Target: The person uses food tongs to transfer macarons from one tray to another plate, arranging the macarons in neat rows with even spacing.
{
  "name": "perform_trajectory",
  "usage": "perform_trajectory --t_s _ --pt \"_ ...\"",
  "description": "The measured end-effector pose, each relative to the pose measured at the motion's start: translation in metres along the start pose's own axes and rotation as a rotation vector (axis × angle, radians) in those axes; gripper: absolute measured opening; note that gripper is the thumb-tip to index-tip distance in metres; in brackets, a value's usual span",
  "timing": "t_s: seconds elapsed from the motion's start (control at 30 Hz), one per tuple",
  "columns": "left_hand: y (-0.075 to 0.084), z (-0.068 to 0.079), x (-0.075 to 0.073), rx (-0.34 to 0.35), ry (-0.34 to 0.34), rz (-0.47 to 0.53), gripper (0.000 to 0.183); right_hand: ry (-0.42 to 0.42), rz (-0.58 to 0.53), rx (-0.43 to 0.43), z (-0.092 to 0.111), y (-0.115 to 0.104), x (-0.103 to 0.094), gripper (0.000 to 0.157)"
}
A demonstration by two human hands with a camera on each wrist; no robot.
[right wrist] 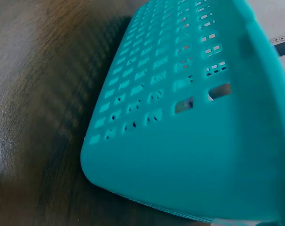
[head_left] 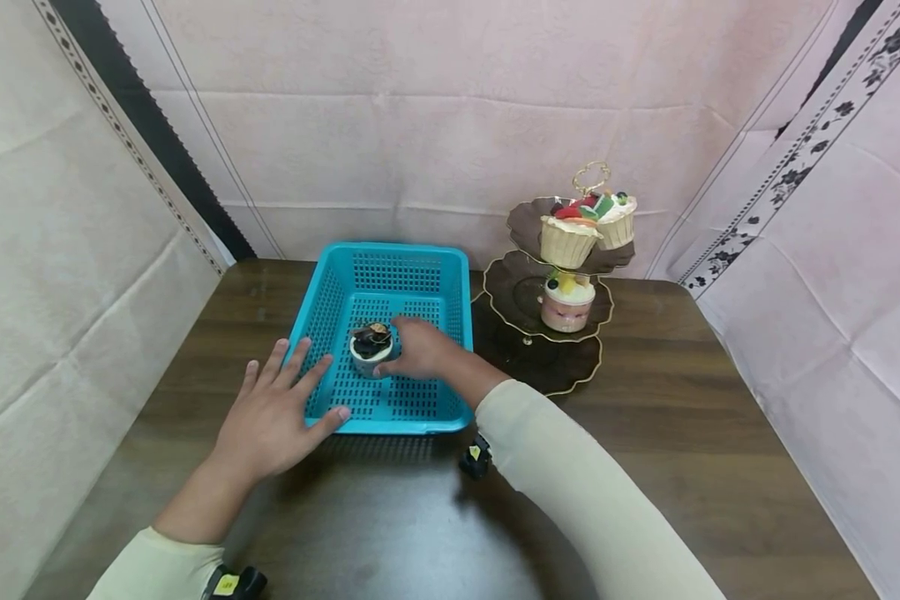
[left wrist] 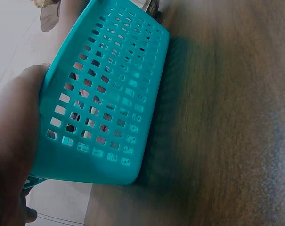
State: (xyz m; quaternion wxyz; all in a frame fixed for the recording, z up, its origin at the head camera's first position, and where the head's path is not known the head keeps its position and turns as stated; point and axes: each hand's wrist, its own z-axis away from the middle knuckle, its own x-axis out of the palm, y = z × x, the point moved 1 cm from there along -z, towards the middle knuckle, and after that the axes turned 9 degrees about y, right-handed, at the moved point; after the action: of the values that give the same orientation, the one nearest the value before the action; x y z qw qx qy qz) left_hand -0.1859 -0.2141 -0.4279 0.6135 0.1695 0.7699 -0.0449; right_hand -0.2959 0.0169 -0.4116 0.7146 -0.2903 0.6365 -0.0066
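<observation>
In the head view a blue plastic basket [head_left: 390, 423] with slotted sides stands on the table. Inside it is a small dessert cup [head_left: 366, 364] with cream and a dark chocolate-coloured topping. My right hand [head_left: 420, 348] reaches over the basket's right side and holds this cup between thumb and fingers. My left hand [head_left: 273, 421] rests on the basket's near left corner, its fingers spread over the rim. From the left wrist, that hand [left wrist: 15, 122] lies along the top edge of the basket [left wrist: 95, 165]. The right wrist view is mostly the basket's wall [right wrist: 189, 160], which hides the right hand.
A dark three-tier stand [head_left: 543, 367] with gold edges is right of the basket. Two cream-topped cupcakes, one in front [head_left: 567, 242], sit on its top tier. A pink layered dessert cup [head_left: 566, 310] sits on the middle tier. Pale cloth [head_left: 420, 150] hangs behind the wooden table [head_left: 675, 400].
</observation>
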Motion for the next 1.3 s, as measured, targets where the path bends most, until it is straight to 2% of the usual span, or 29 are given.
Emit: perform_trajectory --t_s 0.33,0.6,0.8,0.97,1.3 --pt "-0.001 0.0 0.001 0.001 0.002 -0.002 0.093 -0.02 0.033 0.038 -0.01 0.002 0.014 0.092" --pt "-0.001 0.0 0.001 0.002 0.001 -0.007 0.093 -0.008 0.003 0.021 -0.015 -0.001 0.015 0.078" --pt "-0.001 -0.001 0.001 0.007 -0.003 -0.003 0.087 -0.005 0.013 0.059 -0.018 -0.005 0.017 0.082" --pt "-0.001 0.0 0.001 0.009 0.006 -0.001 0.089 -0.006 0.021 0.085 -0.02 -0.007 0.017 0.084" --pt "0.0 0.0 0.002 0.007 0.001 -0.003 0.092 -0.005 0.032 0.079 -0.021 -0.005 0.018 0.085"
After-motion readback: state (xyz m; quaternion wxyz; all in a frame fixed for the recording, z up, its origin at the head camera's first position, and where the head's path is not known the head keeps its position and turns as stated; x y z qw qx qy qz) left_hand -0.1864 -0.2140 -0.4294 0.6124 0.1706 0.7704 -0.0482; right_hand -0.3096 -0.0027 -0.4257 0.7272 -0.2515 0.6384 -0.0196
